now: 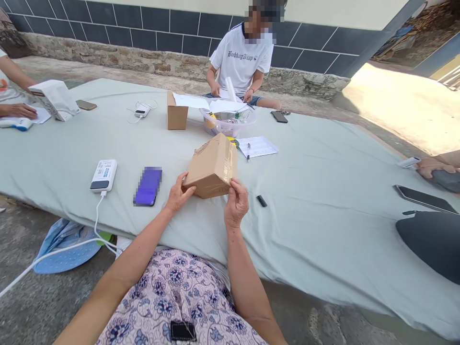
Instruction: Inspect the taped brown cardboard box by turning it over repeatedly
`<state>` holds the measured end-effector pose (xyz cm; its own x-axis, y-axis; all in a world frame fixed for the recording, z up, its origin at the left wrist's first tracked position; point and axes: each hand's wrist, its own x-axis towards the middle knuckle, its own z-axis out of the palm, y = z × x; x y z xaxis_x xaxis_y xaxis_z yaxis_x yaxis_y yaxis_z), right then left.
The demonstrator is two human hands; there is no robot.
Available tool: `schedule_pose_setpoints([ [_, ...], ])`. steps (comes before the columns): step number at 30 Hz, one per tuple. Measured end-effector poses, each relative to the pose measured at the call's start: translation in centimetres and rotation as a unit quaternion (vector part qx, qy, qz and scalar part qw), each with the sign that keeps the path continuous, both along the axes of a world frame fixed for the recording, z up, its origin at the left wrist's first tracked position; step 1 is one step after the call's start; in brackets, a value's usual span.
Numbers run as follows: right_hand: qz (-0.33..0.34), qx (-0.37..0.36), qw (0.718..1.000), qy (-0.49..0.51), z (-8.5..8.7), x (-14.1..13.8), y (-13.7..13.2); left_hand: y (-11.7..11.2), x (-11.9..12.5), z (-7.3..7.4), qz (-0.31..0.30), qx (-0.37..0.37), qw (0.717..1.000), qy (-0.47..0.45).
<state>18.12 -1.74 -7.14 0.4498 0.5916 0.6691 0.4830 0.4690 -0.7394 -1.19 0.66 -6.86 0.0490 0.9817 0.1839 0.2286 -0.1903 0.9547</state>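
Note:
A brown cardboard box (206,167), with clear tape along its right side, is held tilted over the cloth-covered table between my two hands. My left hand (177,195) grips its lower left corner, thumb along the near edge. At the right near corner, my right hand (237,201) pinches the cardboard between thumb and curled fingers. Just right of that hand lies a small black object (262,201). Behind the box are a yellow tape measure (233,142), partly hidden, and a written sheet of paper (261,146) with a pen (248,152) on it.
Left of me lie a purple phone (148,187) and a white power bank (104,176) with a cable. Farther back stand a plastic basin (230,128) and another cardboard box (177,117). A person (240,60) sits opposite; others' hands show at both sides. A dark cap-like object (431,244) is at right.

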Motion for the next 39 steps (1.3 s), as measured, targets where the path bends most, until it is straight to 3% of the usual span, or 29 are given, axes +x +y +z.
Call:
schedule_pose_setpoints([
  [5,-0.01,0.031,0.998,-0.049,0.4,-0.4,0.2,0.1,0.1,-0.2,0.056,0.069,0.994,0.06],
  [9,-0.002,0.013,0.996,-0.093,0.5,-0.8,0.4,0.1,0.2,-0.1,0.079,0.13,0.982,0.112],
  [15,0.015,0.013,0.993,-0.116,0.5,-1.1,0.4,-0.1,1.4,2.3,0.032,0.177,0.98,0.091],
  [20,0.027,-0.002,0.996,-0.083,0.6,-1.0,0.4,0.1,2.8,4.0,0.051,0.192,0.976,0.094],
  [25,0.061,-0.004,0.998,-0.002,0.8,-1.1,0.2,-0.8,3.5,4.0,0.081,0.166,0.98,0.069],
  [30,0.06,0.006,0.998,0.001,1.0,-1.1,-0.2,-1.9,4.3,3.7,0.092,0.091,0.991,0.04],
  [39,0.057,0.016,0.998,0.024,0.6,-1.3,0.4,-2.6,4.5,5.0,0.088,0.048,0.993,0.065],
])
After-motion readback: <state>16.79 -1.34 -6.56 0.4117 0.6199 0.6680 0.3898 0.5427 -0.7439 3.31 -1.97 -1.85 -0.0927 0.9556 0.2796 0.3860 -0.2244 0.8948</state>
